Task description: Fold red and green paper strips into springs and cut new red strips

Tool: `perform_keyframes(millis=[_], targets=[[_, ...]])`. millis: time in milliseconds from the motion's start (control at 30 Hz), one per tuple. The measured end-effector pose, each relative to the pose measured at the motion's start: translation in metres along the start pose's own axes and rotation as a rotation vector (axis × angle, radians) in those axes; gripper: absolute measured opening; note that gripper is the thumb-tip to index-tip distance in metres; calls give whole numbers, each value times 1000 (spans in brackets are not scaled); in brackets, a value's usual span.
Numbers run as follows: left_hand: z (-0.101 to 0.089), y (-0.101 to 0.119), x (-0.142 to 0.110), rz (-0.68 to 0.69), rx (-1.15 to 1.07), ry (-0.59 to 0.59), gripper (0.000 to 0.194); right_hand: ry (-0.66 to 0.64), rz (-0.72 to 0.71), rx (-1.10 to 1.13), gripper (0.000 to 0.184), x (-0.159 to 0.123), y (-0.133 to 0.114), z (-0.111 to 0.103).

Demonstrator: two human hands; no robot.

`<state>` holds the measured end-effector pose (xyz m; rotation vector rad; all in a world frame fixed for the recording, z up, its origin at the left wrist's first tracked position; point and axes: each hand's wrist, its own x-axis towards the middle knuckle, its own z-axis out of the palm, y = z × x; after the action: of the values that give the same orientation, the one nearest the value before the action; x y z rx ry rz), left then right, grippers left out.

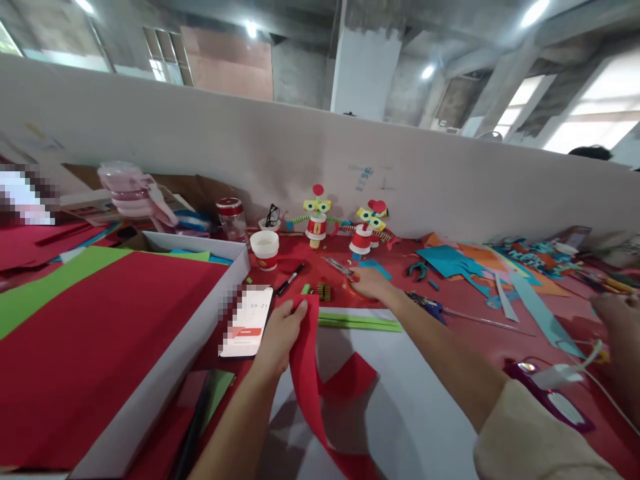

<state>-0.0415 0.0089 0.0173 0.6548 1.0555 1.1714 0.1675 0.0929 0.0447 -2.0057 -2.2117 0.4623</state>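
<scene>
My left hand pinches the top end of a red paper strip between thumb and fingers. The strip hangs down in a curl over a white sheet, and a wider piece of it folds out to the right. Further forward, my right hand is closed at the orange handles of a pair of scissors, whose blades point away to the left. Green paper strips lie across the sheet's far edge. Small folded green paper springs sit between my hands.
Two paper-cup figures stand by the white partition. A white box with red and green paper is at left, near a phone, a marker and a paper cup. Paper scraps, pliers and another person's hand are at right.
</scene>
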Motion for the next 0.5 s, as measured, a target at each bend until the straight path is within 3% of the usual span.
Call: perform_keyframes(millis=[133,300,400,500], targets=[[0,1,1,2,1,-14,19,-19,-67,-57,30,19,-3,12],[1,3,1,-20,-10,6,15,82,-28,-2,37,23,-7,8],[1,4,1,25,-18,78,16,182,35,83,28,-1,-17,-5],[1,7,2,19,-130,148,25,224,45,234,34,-57,-23,-13]])
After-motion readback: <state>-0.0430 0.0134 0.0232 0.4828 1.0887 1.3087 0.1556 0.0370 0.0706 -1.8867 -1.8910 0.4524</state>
